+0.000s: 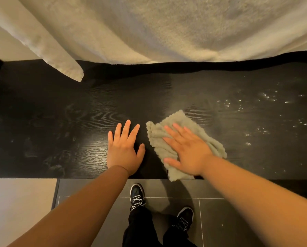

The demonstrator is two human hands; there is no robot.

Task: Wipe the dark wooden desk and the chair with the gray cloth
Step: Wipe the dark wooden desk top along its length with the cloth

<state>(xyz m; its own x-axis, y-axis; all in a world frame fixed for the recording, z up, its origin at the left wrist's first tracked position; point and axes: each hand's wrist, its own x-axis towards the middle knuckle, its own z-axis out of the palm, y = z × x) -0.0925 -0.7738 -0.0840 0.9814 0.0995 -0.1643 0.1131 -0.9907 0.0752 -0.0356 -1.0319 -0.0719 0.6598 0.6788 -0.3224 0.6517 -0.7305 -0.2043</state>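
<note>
Two hands lie flat on the dark wooden tabletop [42,113], fingers straight and spread. The left hand [123,148] presses the bare wood near the front edge. Just beside it, the right hand [186,150] presses down on the gray cloth [168,147], which lies crumpled with one corner overhanging that edge. Pale specks [267,111] dot the wood to the right.

Pale textured fabric [167,24] hangs across top; dark floor tiles [213,221], black laced sneakers [137,193] below.
</note>
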